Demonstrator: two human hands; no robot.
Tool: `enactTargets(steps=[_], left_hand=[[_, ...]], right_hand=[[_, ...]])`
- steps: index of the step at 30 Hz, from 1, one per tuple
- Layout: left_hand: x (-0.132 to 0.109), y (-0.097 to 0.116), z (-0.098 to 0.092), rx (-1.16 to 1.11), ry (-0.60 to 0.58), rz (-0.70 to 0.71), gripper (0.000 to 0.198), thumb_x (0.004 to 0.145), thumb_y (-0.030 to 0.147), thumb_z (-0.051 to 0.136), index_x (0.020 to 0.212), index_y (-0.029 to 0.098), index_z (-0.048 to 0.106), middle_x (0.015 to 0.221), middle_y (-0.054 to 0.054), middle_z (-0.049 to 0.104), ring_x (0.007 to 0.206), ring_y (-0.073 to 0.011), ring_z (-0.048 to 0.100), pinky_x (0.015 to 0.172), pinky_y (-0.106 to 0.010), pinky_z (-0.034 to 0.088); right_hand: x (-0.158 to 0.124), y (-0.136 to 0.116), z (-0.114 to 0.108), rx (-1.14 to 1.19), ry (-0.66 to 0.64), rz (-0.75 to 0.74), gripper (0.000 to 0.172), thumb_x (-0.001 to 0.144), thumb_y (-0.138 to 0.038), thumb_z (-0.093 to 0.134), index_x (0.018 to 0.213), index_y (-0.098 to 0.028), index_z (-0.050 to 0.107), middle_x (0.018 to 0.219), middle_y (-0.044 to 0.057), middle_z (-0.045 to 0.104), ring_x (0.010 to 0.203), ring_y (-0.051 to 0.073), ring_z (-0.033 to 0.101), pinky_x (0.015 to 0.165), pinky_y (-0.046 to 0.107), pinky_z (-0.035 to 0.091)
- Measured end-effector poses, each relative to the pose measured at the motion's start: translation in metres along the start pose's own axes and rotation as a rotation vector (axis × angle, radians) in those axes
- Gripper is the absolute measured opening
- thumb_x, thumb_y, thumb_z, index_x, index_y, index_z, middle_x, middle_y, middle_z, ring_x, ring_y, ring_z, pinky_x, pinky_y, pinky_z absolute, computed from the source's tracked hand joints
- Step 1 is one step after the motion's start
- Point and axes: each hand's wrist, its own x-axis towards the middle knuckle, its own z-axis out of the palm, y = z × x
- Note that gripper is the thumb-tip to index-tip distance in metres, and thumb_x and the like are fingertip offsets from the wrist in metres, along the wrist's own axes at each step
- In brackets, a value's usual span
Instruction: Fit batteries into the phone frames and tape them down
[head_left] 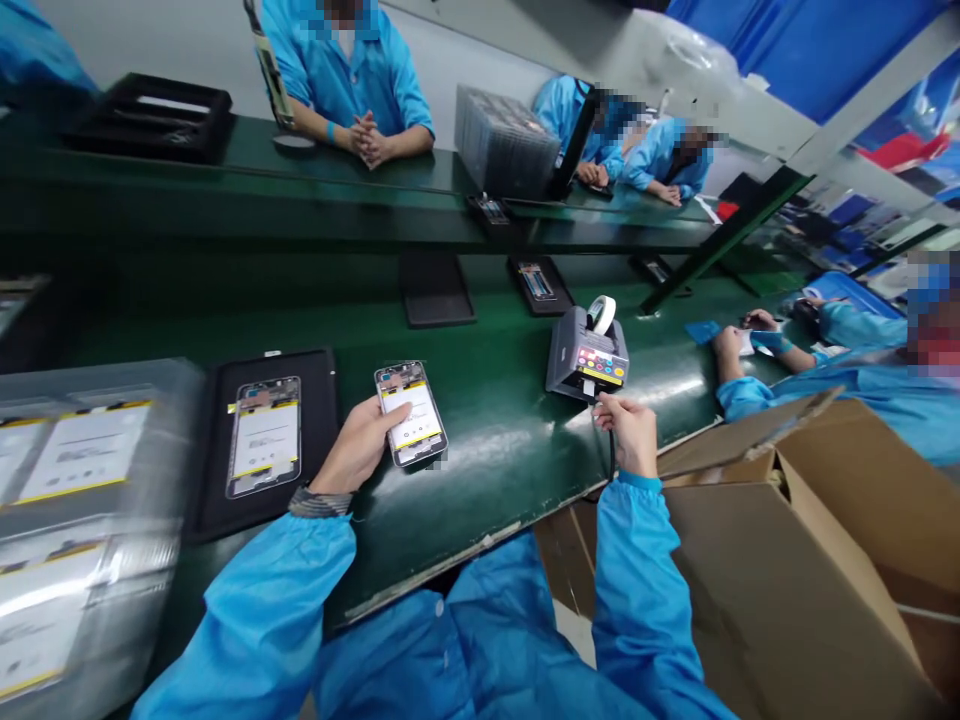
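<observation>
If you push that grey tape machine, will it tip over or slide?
The tape machine looks boxy and sits flat on the green table, so it probably slides rather than tips. The tape roll on top might wobble.

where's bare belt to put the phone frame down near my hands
Bare green belt lies between the phone frame in your left hand and the tape dispenser by your right hand. Left is crowded: black tray, wrapped stack.

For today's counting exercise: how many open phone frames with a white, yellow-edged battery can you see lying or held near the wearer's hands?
2. One phone frame is held in the left hand; a second phone frame lies on the black tray beside it. More may be hidden in the blurred wrapped stack at left.
</observation>
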Motion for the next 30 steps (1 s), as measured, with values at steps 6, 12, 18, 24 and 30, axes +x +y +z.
enactTargets(steps=[6, 12, 18, 24, 30], left_hand=[[0.003, -0.005, -0.006, 0.030, -0.019, 0.082, 0.056, 0.062, 0.028, 0.092, 0.111, 0.012, 0.070, 0.101, -0.009, 0.079, 0.089, -0.0262, 0.076, 0.075, -0.033, 0.063], [0.005, -0.007, -0.007, 0.058, 0.000, 0.101, 0.069, 0.055, 0.037, 0.097, 0.113, 0.012, 0.070, 0.107, -0.011, 0.079, 0.096, -0.0306, 0.076, 0.085, -0.041, 0.063], [0.003, -0.006, -0.005, 0.081, -0.013, 0.104, 0.072, 0.052, 0.038, 0.099, 0.114, 0.013, 0.070, 0.110, -0.012, 0.078, 0.103, -0.0341, 0.074, 0.091, -0.046, 0.062], [0.005, -0.008, -0.007, 0.085, -0.021, 0.112, 0.074, 0.055, 0.044, 0.098, 0.115, 0.012, 0.070, 0.108, -0.012, 0.078, 0.100, -0.0326, 0.075, 0.091, -0.045, 0.061], [0.006, -0.011, -0.008, 0.084, -0.045, 0.156, 0.072, 0.057, 0.046, 0.097, 0.114, 0.012, 0.069, 0.111, -0.013, 0.078, 0.098, -0.0317, 0.074, 0.087, -0.043, 0.060]], right_hand=[[0.004, 0.001, 0.009, -0.010, -0.022, 0.018, 0.045, 0.057, -0.052, 0.093, 0.063, -0.013, 0.070, 0.059, 0.010, 0.070, 0.043, 0.013, 0.055, 0.038, 0.022, 0.037], [0.004, -0.003, 0.011, 0.002, 0.001, 0.061, 0.037, 0.061, -0.042, 0.092, 0.063, -0.013, 0.070, 0.059, 0.010, 0.070, 0.042, 0.012, 0.057, 0.038, 0.019, 0.039], [0.002, -0.006, 0.017, 0.011, 0.010, 0.081, 0.031, 0.064, -0.036, 0.091, 0.065, -0.014, 0.069, 0.057, 0.009, 0.069, 0.042, 0.014, 0.059, 0.037, 0.019, 0.038], [0.002, -0.006, 0.025, 0.008, 0.054, 0.064, 0.029, 0.062, -0.033, 0.089, 0.061, -0.015, 0.067, 0.054, 0.007, 0.067, 0.043, 0.014, 0.059, 0.038, 0.021, 0.038], [0.006, -0.007, 0.017, -0.037, 0.061, 0.042, 0.029, 0.058, -0.032, 0.088, 0.053, -0.017, 0.063, 0.046, 0.002, 0.058, 0.041, 0.013, 0.053, 0.040, 0.023, 0.041]])
